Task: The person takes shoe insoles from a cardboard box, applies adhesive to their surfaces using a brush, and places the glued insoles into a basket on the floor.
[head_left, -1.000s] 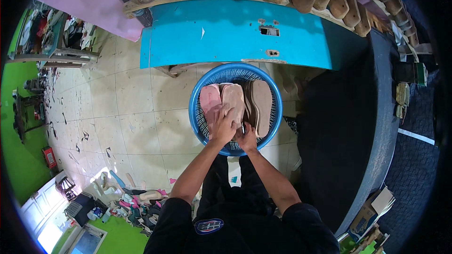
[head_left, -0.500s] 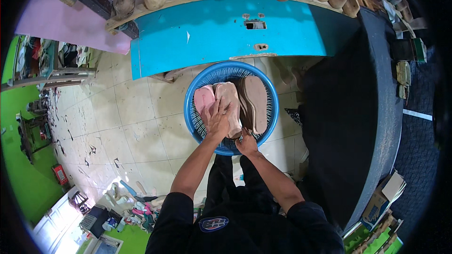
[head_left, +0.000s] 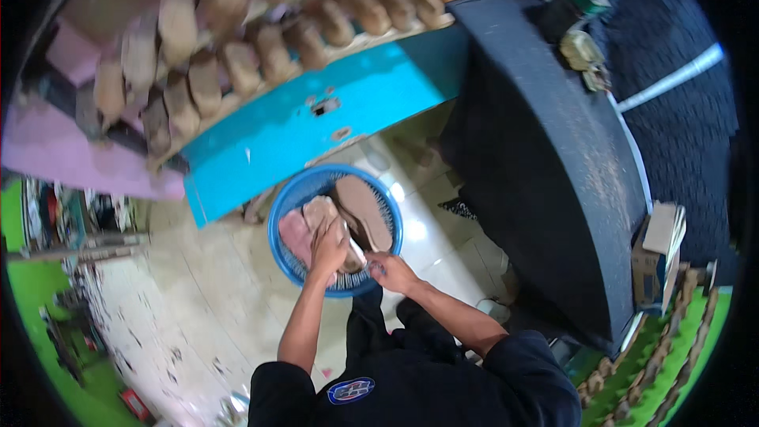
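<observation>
A round blue plastic basket (head_left: 276, 239) stands on the floor in front of me with sole-shaped pieces inside. On its left lie pink soles (head_left: 293, 231); a stack of brown soles (head_left: 364, 209) leans along the right side. Between them, beige soles (head_left: 319, 207) are tilted so that a pale edge shows. My left hand (head_left: 330, 247) is wrapped over these beige soles. At their near end, my right hand (head_left: 391, 273) has its fingers closed by the pale edge, slightly blurred.
Wooden shoe lasts (head_left: 277, 59) line racks above a turquoise panel (head_left: 285, 122) beyond the basket. A large black-covered piece (head_left: 545, 158) rises at the right, with a cardboard box (head_left: 655, 269) behind it. Scraps litter the tiled floor (head_left: 170, 300) at left.
My view has swung, so the basket sits lower and further left. The beige soles have tipped, showing their pale edge, and my right hand has come to their near end.
</observation>
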Available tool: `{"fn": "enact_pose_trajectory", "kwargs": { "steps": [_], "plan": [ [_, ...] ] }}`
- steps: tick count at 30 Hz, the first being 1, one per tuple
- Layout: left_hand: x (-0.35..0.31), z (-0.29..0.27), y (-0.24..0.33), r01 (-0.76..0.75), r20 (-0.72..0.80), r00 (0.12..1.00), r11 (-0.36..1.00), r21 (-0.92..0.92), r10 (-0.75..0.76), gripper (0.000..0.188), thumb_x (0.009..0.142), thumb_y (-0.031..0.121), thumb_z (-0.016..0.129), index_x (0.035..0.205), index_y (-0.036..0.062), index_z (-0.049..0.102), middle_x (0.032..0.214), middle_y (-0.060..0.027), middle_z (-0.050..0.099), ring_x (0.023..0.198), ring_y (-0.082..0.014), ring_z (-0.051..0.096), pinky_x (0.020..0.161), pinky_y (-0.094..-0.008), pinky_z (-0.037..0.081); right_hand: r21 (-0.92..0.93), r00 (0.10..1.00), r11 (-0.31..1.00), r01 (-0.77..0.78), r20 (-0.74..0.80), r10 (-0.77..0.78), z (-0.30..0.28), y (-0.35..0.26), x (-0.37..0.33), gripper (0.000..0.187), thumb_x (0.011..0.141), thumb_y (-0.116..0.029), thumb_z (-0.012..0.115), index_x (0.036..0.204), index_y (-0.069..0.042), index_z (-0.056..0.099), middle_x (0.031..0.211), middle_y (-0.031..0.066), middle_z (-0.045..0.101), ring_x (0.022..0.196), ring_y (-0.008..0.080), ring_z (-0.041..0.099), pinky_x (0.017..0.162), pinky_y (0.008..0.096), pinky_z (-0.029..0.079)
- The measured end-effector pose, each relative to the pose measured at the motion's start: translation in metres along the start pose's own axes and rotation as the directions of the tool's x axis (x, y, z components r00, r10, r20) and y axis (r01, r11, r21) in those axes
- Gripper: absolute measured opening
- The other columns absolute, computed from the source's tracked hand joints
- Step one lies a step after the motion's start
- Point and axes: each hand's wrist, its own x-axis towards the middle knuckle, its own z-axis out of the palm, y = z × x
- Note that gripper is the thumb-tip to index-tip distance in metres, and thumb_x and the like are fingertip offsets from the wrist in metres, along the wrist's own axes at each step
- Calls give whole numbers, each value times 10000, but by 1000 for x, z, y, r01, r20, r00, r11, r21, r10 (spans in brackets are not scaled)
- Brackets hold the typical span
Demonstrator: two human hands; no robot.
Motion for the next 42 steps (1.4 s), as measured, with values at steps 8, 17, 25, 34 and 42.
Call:
{"fn": "enact_pose_trajectory", "kwargs": {
  "steps": [8,17,25,34,42],
  "plan": [
    [5,20,96,-228,60,968,953,-201,244,344,875,124,632,1196,3,600,1095,-172,634,1008,-279,611,908,-356,477,-31,965,998,54,-256,-60,-113,-26,-77,328,877,-110,572,1184,-2,616,1074,179,668,964,299,668,871,400,527],
    [-44,116,328,-272,437,749,833,-482,498,315,926,72,561,1228,-13,592,1176,-125,640,1076,-189,613,958,-303,455,-180,771,984,-18,-628,-101,-241,-21,-256,310,882,-179,588,1152,-32,634,1063,159,662,987,354,637,862,430,513],
    [-87,233,448,-390,544,457,708,-588,704,288,937,76,572,1208,-18,606,1160,-116,656,1094,-192,626,963,-309,466,-52,397,987,-154,-918,14,-283,23,-407,247,868,-100,616,1093,-9,659,998,156,681,904,307,673,814,375,534],
    [-124,324,518,-400,594,278,653,-643,755,274,942,60,551,1195,-29,608,1183,-114,639,1096,-206,623,971,-320,464,112,6,974,-196,-993,115,-312,57,-515,204,862,-11,610,1055,18,668,966,140,693,869,219,696,774,298,551],
    [-126,386,583,-430,613,57,573,-698,788,226,929,38,567,1135,-21,638,1168,-110,621,1075,-194,619,942,-317,486,171,-165,977,-126,-975,150,-341,88,-521,163,877,7,595,1019,38,668,952,144,697,881,217,703,771,300,558]
  ]
}}
